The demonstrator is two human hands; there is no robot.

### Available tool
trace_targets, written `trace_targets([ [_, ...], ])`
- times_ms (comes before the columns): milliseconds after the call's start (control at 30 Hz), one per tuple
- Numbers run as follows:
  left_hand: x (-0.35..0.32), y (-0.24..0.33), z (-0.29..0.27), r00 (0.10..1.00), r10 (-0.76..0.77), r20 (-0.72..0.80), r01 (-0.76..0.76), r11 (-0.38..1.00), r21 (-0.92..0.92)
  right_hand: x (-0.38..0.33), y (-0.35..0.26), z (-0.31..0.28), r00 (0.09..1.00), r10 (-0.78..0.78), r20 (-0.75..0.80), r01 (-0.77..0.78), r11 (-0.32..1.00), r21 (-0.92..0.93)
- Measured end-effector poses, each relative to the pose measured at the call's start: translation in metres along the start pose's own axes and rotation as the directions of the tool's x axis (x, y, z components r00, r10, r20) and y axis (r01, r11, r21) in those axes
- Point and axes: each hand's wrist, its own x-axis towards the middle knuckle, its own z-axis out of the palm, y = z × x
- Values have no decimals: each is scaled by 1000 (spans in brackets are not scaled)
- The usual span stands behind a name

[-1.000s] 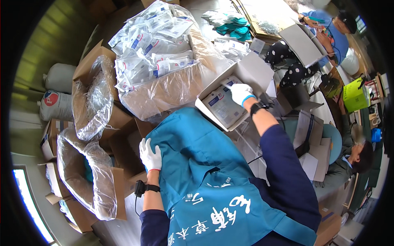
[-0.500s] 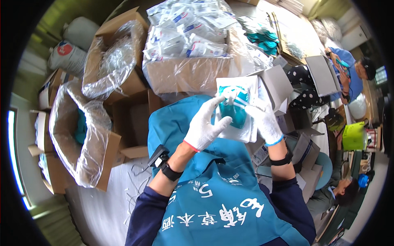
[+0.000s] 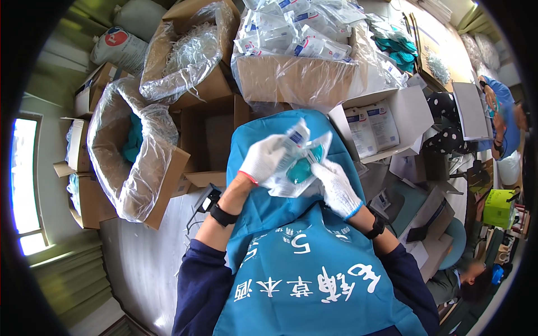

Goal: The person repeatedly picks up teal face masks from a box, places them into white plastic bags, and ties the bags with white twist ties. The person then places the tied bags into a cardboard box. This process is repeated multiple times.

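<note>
Above my blue apron (image 3: pixel 269 224) I hold a white and clear plastic packet (image 3: pixel 280 182) with a teal item (image 3: pixel 302 168) showing through it. A blue-labelled part stands up at its top. My left hand (image 3: pixel 262 161), in a white knit glove, closes on the packet's left side, its fingertips partly behind the plastic. With a matching glove, my right hand (image 3: pixel 339 189) pinches the packet's right side beside the teal item. The packet is tilted and crumpled. Just beyond my right hand stands an open white box (image 3: pixel 412 120) holding several flat packets (image 3: pixel 372 130).
A large plastic-lined carton (image 3: pixel 297 77) heaped with white packets (image 3: pixel 302 33) stands ahead. To the left are an open brown carton (image 3: pixel 216 134) and a lined carton (image 3: pixel 159 193) with teal items. Teal pieces (image 3: pixel 400 50) lie far right. Two people sit at the right.
The packet has come nearer and tilted, moving from over the white box to above my apron. My left hand, open before, now grips it. The view has shifted, showing the box's inside.
</note>
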Motion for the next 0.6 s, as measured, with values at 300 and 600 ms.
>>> trace_targets([
  [300, 1, 25, -50, 997, 27, 76, -31, 998, 58, -24, -48, -12, 983, 167, -75, -155, 541, -827],
  [600, 2, 61, -14, 895, -44, 444, -80, 964, 255, 28, -72, 16, 782, -506, 363, 579, 376, -724],
])
